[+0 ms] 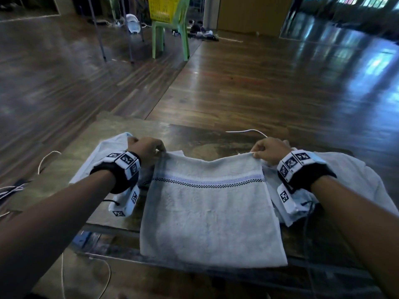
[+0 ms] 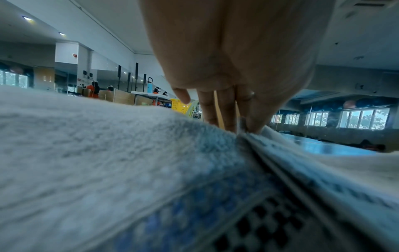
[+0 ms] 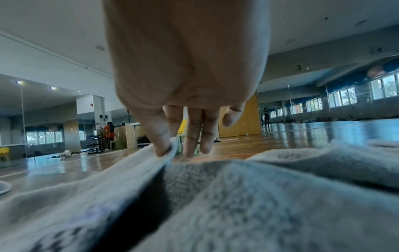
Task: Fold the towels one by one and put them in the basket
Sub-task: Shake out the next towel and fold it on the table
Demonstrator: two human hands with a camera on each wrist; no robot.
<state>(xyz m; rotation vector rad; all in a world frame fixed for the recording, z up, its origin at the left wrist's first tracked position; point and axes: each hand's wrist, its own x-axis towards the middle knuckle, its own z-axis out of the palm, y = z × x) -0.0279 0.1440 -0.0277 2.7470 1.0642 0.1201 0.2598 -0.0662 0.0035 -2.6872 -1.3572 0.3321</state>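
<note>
A pale grey towel [image 1: 211,212] with a blue and black checked band lies doubled on the low wooden table [image 1: 216,139], its near part hanging over the front edge. My left hand [image 1: 151,151] pinches its far left corner, seen close in the left wrist view [image 2: 248,126]. My right hand [image 1: 266,151] pinches the far right corner [image 3: 166,150]. The far edge is lifted slightly between both hands. More grey towels lie under my left wrist [image 1: 108,152] and under my right wrist [image 1: 349,175]. A yellow basket [image 1: 165,7] stands on a green chair far ahead.
The green plastic chair [image 1: 170,37] stands on the glossy wooden floor [image 1: 259,83] several steps beyond the table. White cords [image 1: 248,131] lie on the table and at its left. Metal stand legs [image 1: 101,39] rise at the back left. People stand in the far background.
</note>
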